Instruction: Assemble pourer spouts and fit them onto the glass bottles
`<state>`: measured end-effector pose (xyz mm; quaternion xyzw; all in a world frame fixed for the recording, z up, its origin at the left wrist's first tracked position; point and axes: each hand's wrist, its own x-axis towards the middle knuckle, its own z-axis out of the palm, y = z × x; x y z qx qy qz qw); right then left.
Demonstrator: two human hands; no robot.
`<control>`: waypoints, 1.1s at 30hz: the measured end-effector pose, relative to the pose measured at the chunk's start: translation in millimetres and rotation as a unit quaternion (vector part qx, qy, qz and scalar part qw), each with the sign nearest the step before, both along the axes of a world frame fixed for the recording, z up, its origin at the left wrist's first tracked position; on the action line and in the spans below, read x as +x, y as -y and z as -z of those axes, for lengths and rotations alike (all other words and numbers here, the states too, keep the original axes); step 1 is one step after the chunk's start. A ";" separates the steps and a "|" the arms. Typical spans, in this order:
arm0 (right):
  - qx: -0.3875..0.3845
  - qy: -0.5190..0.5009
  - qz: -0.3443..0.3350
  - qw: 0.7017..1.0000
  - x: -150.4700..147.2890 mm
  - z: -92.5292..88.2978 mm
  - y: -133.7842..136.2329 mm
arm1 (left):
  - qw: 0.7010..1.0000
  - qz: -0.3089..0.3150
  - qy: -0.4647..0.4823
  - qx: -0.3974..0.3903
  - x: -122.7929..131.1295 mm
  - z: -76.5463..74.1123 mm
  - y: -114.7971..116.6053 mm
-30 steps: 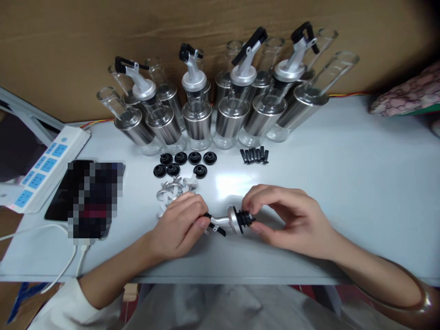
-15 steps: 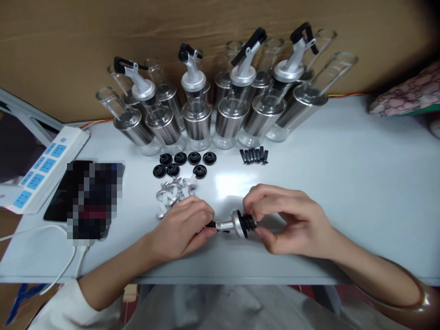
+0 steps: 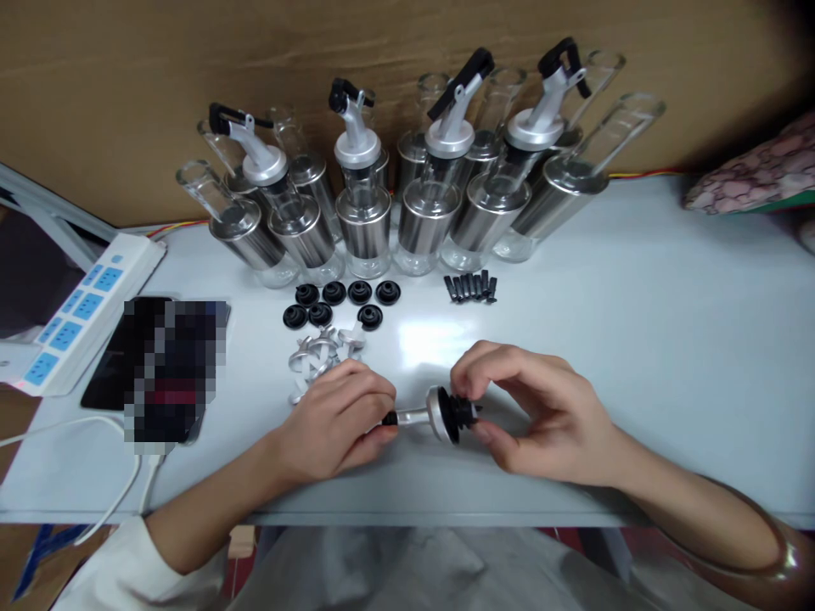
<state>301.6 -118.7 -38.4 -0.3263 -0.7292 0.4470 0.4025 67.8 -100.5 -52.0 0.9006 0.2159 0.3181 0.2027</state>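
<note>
A silver and black bottle pour spout point(image 3: 436, 415) lies sideways just above the table near its front edge. My left hand point(image 3: 337, 420) pinches its black tip end, with the fingers closed over that part and hiding it. At the other end, the thumb and fingers of my right hand point(image 3: 541, 416) are curled around the black ribbed stopper, gripping it. Beside my left hand lies a heap of silver spout pieces point(image 3: 324, 341). Several black round stoppers point(image 3: 360, 293) sit just beyond them, and a row of small black levers point(image 3: 471, 286) lies to their right.
Glass bottles with steel sleeves point(image 3: 364, 222) stand in rows at the back, several topped with spouts, against a cardboard wall point(image 3: 382, 34). On the left are a white power strip point(image 3: 89, 297), a dark phone point(image 3: 127, 356) and a white cable point(image 3: 120, 424). A patterned cloth item point(image 3: 751, 174) lies far right.
The spout has turned slightly about its length between my hands, and a small dark tip now shows past the stopper. Both hands stay in nearly the same place.
</note>
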 end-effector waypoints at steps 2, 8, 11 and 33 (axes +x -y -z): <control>0.005 -0.002 -0.003 1.000 0.6 0.1 -0.2 | 1.000 0.000 -0.001 0.000 -0.4 0.2 0.3; 0.014 -0.004 -0.015 1.000 -0.5 1.0 -1.1 | 1.000 0.006 0.001 0.010 -0.5 1.1 1.0; 0.008 0.002 -0.012 1.000 -1.4 1.3 -1.2 | 1.000 0.007 -0.002 0.016 -0.5 1.9 0.6; 0.087 0.105 -0.001 0.991 -1.7 -1.0 -5.1 | 0.998 -0.031 0.001 -0.062 1.0 -1.7 2.2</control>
